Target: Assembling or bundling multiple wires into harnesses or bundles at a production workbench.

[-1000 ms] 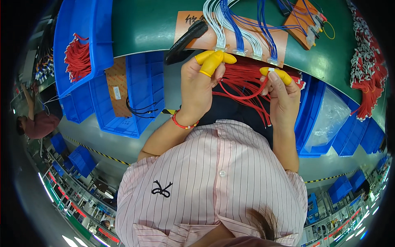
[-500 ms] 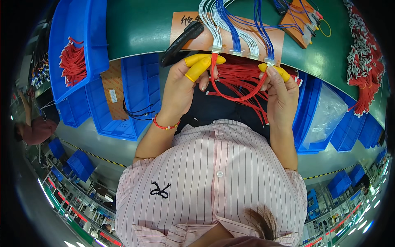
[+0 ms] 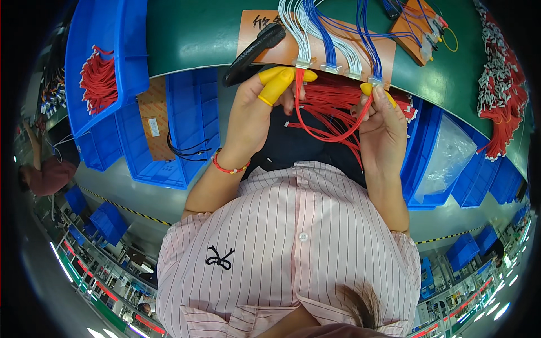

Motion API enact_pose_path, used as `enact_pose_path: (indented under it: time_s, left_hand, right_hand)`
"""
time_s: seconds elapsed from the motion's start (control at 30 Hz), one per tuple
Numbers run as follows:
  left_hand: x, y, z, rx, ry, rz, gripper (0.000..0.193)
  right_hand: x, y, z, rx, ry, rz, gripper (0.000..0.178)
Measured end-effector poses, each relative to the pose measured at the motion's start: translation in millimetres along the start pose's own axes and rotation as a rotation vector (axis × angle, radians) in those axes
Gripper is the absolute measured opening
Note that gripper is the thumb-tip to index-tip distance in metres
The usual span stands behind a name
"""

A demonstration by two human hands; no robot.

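Note:
A red wire harness [image 3: 321, 136] hangs in a U between two white connectors at the front edge of an orange test board [image 3: 256, 35]. My left hand [image 3: 251, 115], with yellow finger cots, closes its thumb and forefinger at the harness's left end. My right hand [image 3: 384, 127], also in yellow cots, pinches the harness's right end just under the connector [image 3: 376, 81] with blue wires. White wires [image 3: 300, 39] and blue wires [image 3: 322, 39] run from the board's connectors to the back. More red harnesses [image 3: 332, 101] lie behind the loop, partly hidden by my hands.
A black curved handle-like piece [image 3: 253, 54] rests on the board's left side. Right of it, a small orange block [image 3: 411, 39] carries wires. Red harnesses with white ends [image 3: 499, 107] hang over the green table [image 3: 191, 39] at right. Blue bins [image 3: 127, 34] stand on both sides.
The board and its wires sit slightly farther right in the picture. My left hand has shifted slightly rightward at the left connector; both hands stay at the harness ends.

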State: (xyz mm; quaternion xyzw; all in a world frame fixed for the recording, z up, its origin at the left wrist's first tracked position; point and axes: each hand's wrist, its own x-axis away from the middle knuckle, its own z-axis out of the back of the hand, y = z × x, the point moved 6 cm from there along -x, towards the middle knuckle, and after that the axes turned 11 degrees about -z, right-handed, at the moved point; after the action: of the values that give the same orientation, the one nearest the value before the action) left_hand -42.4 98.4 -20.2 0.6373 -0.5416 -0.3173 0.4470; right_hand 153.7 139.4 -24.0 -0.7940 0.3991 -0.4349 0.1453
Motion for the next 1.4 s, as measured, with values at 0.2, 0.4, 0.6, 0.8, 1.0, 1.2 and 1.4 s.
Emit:
enact_pose_path:
  time_s: [0.2, 0.4, 0.6, 0.8, 1.0, 1.2, 1.4]
  left_hand:
    - [-5, 5, -9, 0.021, -0.083, 0.038, 0.029]
    - [-8, -1, -16, 0.171, -0.110, 0.106, 0.029]
    - [-4, -6, -17, 0.090, -0.059, 0.052, 0.030]
    - [35, -8, -45, 0.456, -0.148, 0.298, 0.033]
    - [90, -27, -64, 0.549, -0.579, 0.684, 0.034]
    - [42, -6, -25, 0.011, 0.036, 0.236, 0.019]
    - [24, -7, -23, 0.121, -0.029, 0.141, 0.022]
  right_hand:
    - [3, 8, 17, 0.380, -0.002, -0.021, 0.025]
    - [23, 52, -20, 1.555, -0.182, 0.423, 0.021]
    - [8, 59, -18, 1.527, -0.251, 0.453, 0.019]
    - [-2, 54, -1, 0.616, -0.240, -0.082, 0.011]
    - [-2, 37, -7, 0.517, -0.224, -0.109, 0.013]
    - [11, 30, -19, 0.525, -0.275, -0.133, 0.016]
    - [22, 26, -24, 0.718, -0.380, -0.276, 0.023]
